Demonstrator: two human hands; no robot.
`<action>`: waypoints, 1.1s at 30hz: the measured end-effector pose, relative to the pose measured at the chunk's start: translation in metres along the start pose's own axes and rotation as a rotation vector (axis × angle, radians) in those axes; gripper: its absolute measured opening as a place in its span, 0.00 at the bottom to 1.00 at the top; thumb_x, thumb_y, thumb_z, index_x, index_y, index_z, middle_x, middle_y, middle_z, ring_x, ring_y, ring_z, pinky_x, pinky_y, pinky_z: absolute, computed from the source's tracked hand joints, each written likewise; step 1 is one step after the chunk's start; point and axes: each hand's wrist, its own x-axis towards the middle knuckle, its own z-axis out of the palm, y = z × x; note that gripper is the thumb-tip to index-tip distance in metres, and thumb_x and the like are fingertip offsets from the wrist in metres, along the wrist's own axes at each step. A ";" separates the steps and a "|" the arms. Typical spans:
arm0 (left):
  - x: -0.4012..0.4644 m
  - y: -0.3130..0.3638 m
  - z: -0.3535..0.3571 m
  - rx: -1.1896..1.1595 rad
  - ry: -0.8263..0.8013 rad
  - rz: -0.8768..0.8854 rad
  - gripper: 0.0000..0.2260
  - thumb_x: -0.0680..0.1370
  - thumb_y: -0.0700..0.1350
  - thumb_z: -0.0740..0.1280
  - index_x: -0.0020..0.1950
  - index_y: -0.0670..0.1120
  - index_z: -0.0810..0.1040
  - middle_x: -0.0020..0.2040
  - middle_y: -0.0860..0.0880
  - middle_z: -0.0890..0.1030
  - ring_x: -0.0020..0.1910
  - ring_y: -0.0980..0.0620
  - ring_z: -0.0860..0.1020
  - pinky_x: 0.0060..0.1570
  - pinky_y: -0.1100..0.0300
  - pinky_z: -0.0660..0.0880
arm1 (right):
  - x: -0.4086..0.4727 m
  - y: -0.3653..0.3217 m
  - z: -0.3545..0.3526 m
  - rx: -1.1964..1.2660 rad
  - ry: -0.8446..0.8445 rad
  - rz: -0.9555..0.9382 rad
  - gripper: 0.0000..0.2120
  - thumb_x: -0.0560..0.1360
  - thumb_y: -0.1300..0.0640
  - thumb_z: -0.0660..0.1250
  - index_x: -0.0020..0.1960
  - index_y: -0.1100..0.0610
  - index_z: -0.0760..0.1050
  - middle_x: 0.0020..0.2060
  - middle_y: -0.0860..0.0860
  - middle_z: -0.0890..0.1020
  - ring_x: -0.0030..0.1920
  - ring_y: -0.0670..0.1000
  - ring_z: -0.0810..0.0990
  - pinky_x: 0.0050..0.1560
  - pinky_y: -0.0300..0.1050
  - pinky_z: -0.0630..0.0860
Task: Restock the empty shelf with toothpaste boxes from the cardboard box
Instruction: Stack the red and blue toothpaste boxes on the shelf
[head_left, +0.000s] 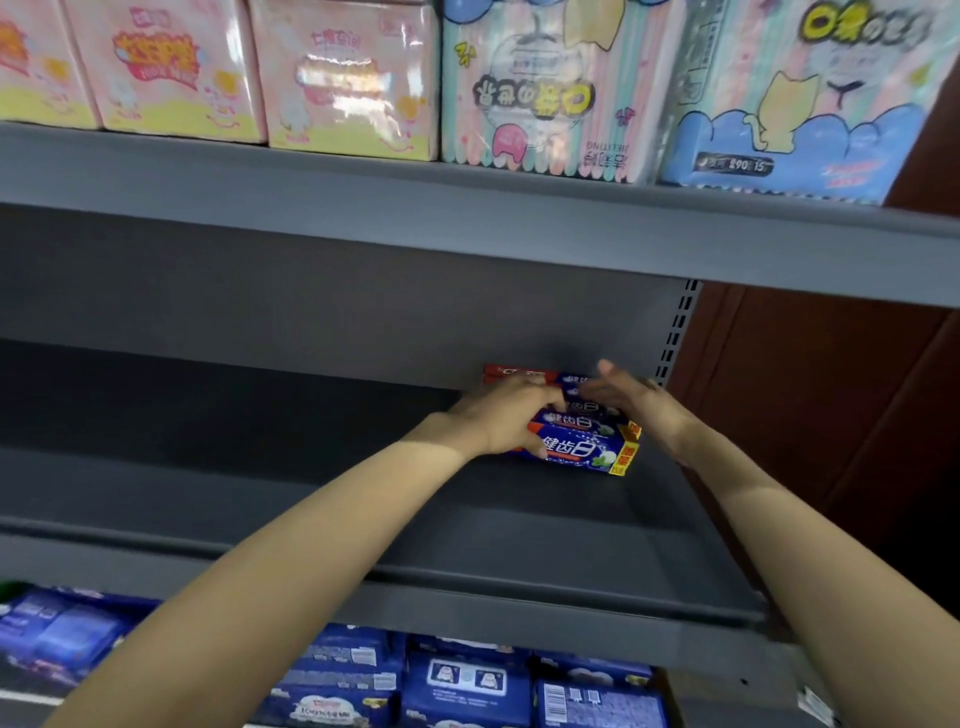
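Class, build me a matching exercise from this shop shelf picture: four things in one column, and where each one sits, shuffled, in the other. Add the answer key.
Things
1. toothpaste boxes
2. pink tissue packs
3. dark blue packs
4. left hand

Places
A. on the top shelf, left part
B. on the shelf below the grey shelf
C. on the grey shelf, near its right end
D. resting on the left side of the toothpaste boxes

Pairs: 1-C, 2-A, 3-B, 4-D
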 end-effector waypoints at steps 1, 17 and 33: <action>0.002 0.002 0.003 -0.004 0.007 0.004 0.25 0.72 0.48 0.73 0.67 0.50 0.71 0.65 0.48 0.71 0.66 0.49 0.68 0.62 0.53 0.68 | 0.000 0.001 0.000 -0.056 -0.004 -0.005 0.21 0.74 0.34 0.58 0.54 0.47 0.78 0.57 0.49 0.80 0.57 0.48 0.77 0.64 0.45 0.68; 0.009 0.016 0.024 -0.056 0.162 -0.004 0.26 0.71 0.47 0.74 0.67 0.44 0.74 0.61 0.47 0.72 0.63 0.50 0.70 0.62 0.58 0.68 | -0.001 0.015 0.004 -0.598 0.007 -0.310 0.26 0.69 0.57 0.75 0.65 0.57 0.75 0.66 0.51 0.74 0.66 0.48 0.72 0.60 0.31 0.62; -0.007 0.005 0.010 0.089 0.093 -0.153 0.24 0.75 0.50 0.69 0.70 0.50 0.69 0.70 0.50 0.67 0.69 0.50 0.66 0.64 0.52 0.68 | 0.000 0.015 0.010 -0.631 0.015 -0.252 0.27 0.71 0.56 0.73 0.68 0.56 0.71 0.67 0.51 0.73 0.66 0.50 0.71 0.63 0.37 0.65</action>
